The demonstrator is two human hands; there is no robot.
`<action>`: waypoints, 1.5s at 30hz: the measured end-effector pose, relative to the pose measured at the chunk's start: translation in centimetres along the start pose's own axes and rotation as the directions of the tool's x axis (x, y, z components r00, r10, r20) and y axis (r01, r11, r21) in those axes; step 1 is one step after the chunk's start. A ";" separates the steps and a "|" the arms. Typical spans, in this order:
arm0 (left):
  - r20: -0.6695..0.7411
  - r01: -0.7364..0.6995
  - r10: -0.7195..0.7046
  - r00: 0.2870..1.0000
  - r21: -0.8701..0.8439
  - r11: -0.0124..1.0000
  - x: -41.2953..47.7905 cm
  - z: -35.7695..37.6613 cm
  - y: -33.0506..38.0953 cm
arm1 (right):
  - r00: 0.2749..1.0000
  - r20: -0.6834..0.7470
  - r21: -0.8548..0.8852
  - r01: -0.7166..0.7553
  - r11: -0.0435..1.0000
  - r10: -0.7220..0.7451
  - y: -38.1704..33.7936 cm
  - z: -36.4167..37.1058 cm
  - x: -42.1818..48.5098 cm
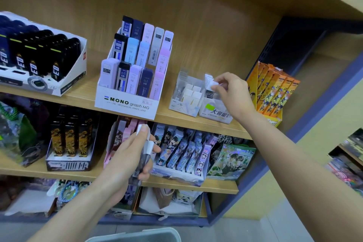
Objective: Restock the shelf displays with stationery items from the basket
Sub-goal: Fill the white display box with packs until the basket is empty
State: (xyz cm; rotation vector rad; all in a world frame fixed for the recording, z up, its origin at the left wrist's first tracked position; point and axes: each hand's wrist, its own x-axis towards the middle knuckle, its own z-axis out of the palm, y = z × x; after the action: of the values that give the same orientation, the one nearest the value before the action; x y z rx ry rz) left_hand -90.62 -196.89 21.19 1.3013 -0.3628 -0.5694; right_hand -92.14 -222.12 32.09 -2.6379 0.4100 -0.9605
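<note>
Lead case, small and white, is pinched between thumb and fingertips of the right hand, at the top of the clear display box near the right end of the upper shelf. The left hand grips a bundle of cases in front of the middle shelf, above the basket.

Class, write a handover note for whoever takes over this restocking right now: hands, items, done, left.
Right hand pinches a white lead case above the green-labelled box on the upper shelf.
Left hand grips spare cases lower down.
Done: some cases stand in that box.
Left: seat this case, then the ones in the left hand.
Basket: at the frame's bottom edge.
</note>
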 end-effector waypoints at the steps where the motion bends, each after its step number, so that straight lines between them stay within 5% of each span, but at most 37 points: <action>1: 0.005 -0.001 0.001 1.000 0.005 1.000 0.1 0.0 0.0 | 1.000 -0.009 0.046 -0.029 0.999 0.030 -0.1 -0.1 0.2; 6: 0.006 0.009 -0.009 1.000 0.028 1.000 0.3 -0.1 -0.1 | 0.976 -0.188 0.252 -0.060 0.966 0.109 -0.7 -1.7 1.4; 17: -0.017 0.120 -0.120 0.993 -0.028 0.992 0.1 0.3 0.3 | 0.995 0.074 0.091 -0.070 0.993 0.064 0.1 -0.1 -0.1; 30: -0.029 0.160 -0.167 0.986 -0.168 0.973 -0.2 0.4 0.7 | 0.990 -0.141 0.026 0.013 1.000 -0.009 -2.3 0.9 -4.1; 33: -0.013 0.171 -0.174 0.985 -0.141 0.975 -0.2 0.2 0.6 | 0.995 0.094 0.175 -0.050 0.983 0.034 -4.4 1.7 -7.8; 37: 0.022 0.136 -0.138 0.990 0.090 0.987 -0.5 0.6 0.2 | 0.842 0.517 0.358 -0.377 0.854 0.156 -6.6 3.4 -11.1; 42: 0.033 0.086 -0.100 0.994 0.288 0.954 -1.0 1.0 -0.1 | 0.617 0.758 0.345 -0.654 0.673 0.211 -7.5 4.0 -11.5; 45: 0.002 0.155 -0.159 0.987 0.201 0.967 -1.2 1.3 0.2 | 0.594 0.777 0.354 -0.686 0.636 0.208 -6.9 3.7 -11.1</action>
State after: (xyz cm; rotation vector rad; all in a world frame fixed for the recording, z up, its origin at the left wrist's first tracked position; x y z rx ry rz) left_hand -92.27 -197.18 21.73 1.5295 -0.3399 -0.6919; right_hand -96.75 -211.07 25.62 -1.8630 0.4705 0.1132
